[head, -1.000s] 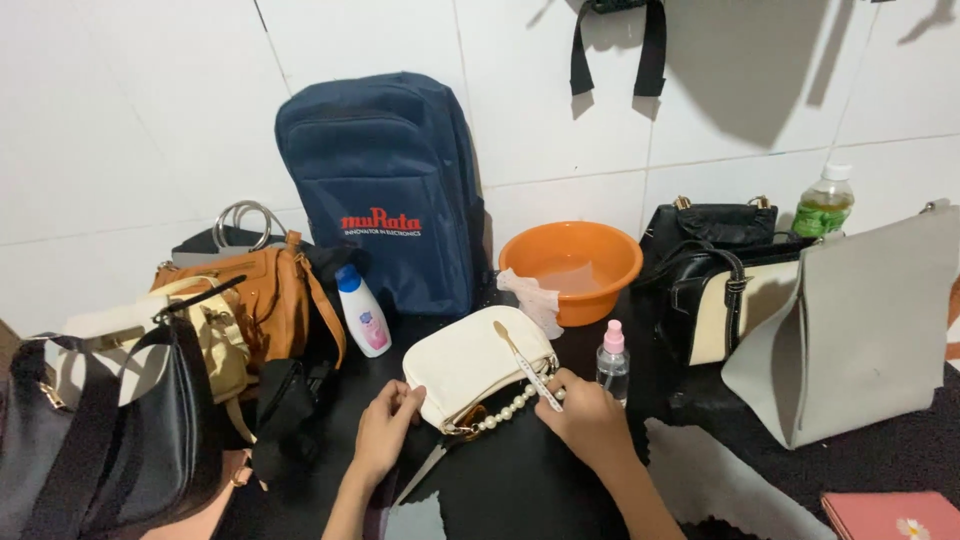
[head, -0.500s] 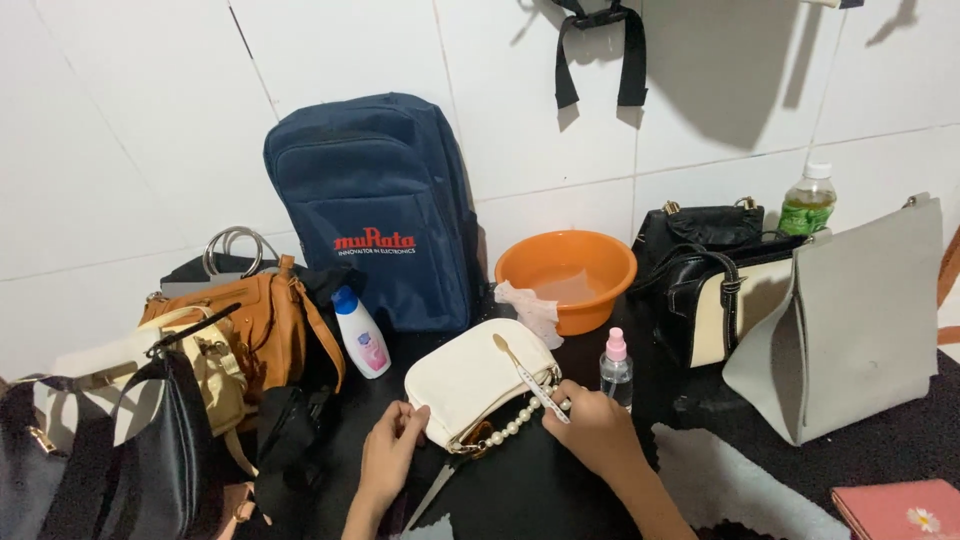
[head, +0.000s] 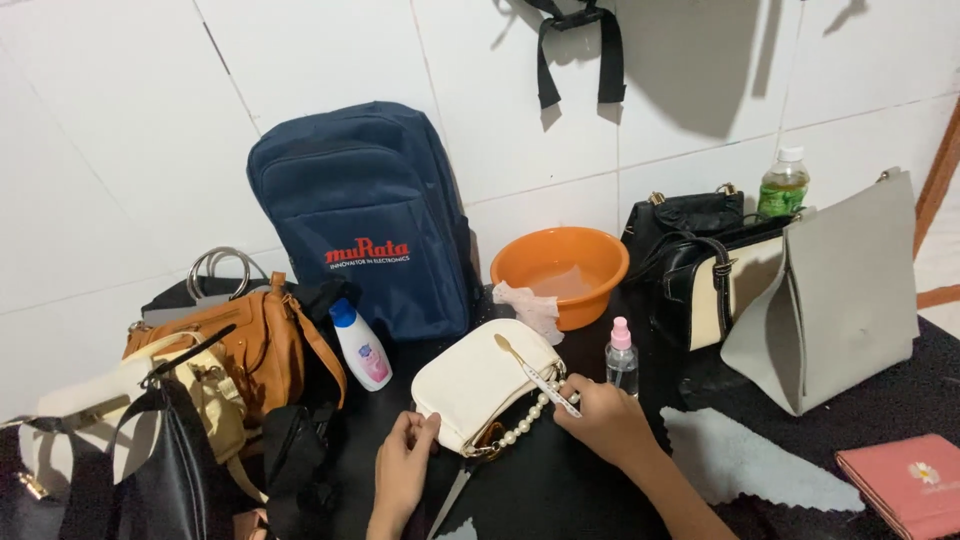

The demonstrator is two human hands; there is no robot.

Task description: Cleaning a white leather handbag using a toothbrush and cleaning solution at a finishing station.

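Cream handbag (head: 478, 385) w/ white bead strap; navy backpack (head: 362, 215), red print; orange basin (head: 562, 268); tan bag (head: 245, 345); grey tote (head: 835, 300); black desk (head: 560, 490); pink-capped spray bottle (head: 622, 357).
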